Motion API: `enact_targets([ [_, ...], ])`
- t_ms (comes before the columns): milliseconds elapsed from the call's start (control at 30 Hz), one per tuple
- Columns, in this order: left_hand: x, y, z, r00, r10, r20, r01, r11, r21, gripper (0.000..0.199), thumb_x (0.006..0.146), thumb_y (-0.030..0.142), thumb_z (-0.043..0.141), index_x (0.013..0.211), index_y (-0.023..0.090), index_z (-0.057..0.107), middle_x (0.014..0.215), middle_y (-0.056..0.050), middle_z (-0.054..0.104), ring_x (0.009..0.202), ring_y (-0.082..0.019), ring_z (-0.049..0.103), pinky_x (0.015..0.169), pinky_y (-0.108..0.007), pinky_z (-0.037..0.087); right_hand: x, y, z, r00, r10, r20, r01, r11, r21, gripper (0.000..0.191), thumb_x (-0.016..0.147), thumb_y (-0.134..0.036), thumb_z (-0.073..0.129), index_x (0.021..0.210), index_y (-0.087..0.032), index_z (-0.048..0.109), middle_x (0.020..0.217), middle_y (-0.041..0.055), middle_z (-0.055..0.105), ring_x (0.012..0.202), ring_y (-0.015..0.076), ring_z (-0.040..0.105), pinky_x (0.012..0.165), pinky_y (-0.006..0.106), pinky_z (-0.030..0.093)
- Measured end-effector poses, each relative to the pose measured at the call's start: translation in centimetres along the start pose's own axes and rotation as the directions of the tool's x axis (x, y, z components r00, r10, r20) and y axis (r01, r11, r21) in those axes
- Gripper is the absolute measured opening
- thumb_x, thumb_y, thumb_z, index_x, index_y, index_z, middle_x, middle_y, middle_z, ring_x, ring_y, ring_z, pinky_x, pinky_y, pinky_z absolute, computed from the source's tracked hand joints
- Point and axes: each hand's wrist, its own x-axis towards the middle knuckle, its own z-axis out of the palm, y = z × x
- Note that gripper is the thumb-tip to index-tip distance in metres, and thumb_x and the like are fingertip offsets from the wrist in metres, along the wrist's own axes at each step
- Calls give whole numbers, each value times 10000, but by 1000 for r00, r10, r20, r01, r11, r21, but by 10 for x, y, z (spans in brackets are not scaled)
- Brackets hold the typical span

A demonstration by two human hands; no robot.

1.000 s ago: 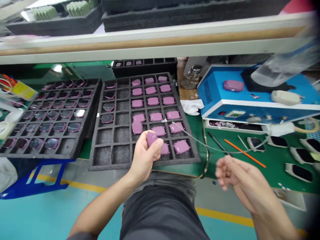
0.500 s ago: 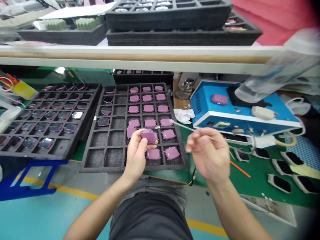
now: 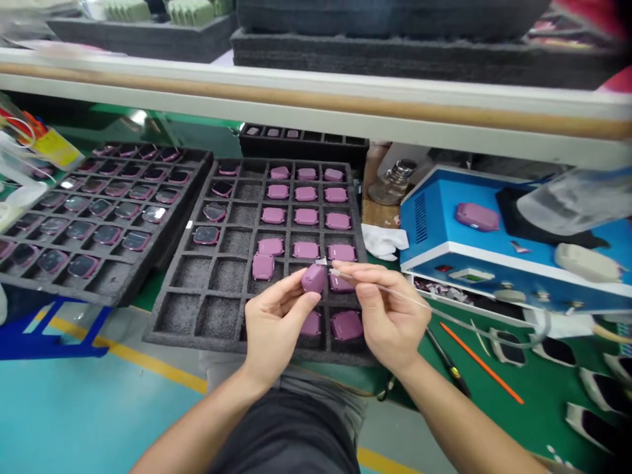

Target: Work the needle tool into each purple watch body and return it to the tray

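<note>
My left hand [image 3: 274,322] grips a purple watch case [image 3: 313,278] between thumb and fingers, raised over the black foam tray [image 3: 185,313]. My right hand [image 3: 392,309] is closed around a thin clear tube [image 3: 395,291], its tip by the watch case's upper right edge. Whether tip and case touch, I cannot tell. A small pale piece [image 3: 321,262] shows just above the case; what it is stays unclear. More purple cases [image 3: 306,216] lie in the tray's right-hand columns, and one loose case [image 3: 263,266] sits left of my fingers. Dark-faced watches [image 3: 206,234] fill part of the left column.
A second foam tray [image 3: 123,289] with dark-screened watches stands left. On the right are a blue machine [image 3: 434,230] with a purple case on top, a glass bottle [image 3: 394,181], a white cloth [image 3: 384,241], an orange stick [image 3: 481,362] and pale watches [image 3: 508,349]. A shelf [image 3: 316,108] crosses above.
My right hand has moved left, bringing the tube's tip to the watch case. My left hand has shifted slightly right and turned the case. The view has swung and moved closer.
</note>
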Motion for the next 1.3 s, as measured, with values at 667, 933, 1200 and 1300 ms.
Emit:
enact_targets([
  [667,-1,1,2,1000,-27,-2,27,999,33,296,768,176,873,1058,227,851,1108,-55,829,984,-254,808,923,-351,671,0,0,-5,997,34,76,-33,999,-24,135,979,-202,650,1027,-270,756,1068,68,818,1064,267,785,969,484,642],
  [933,-1,0,1,1000,-28,1,28,998,48,298,772,201,873,1068,220,847,1125,-64,826,998,-266,805,939,-373,666,0,0,-5,997,20,80,-21,1000,5,181,977,-165,645,1044,-283,766,1065,55,815,1066,254,781,977,461,632],
  [1200,-2,-1,0,1000,-3,21,2,999,40,292,786,183,863,1071,244,848,1106,-41,831,989,-225,801,929,-323,662,0,0,-5,996,26,82,-26,1000,-9,173,977,-169,645,1038,-282,760,1056,54,813,1061,256,781,964,466,636],
  [1300,-2,-1,1,1000,2,19,-3,999,53,284,793,188,859,1072,239,849,1100,-50,830,986,-229,798,926,-329,662,-1,0,-5,995,35,88,-35,999,-3,167,978,-174,646,1041,-279,760,1071,61,811,1066,256,778,964,465,635],
])
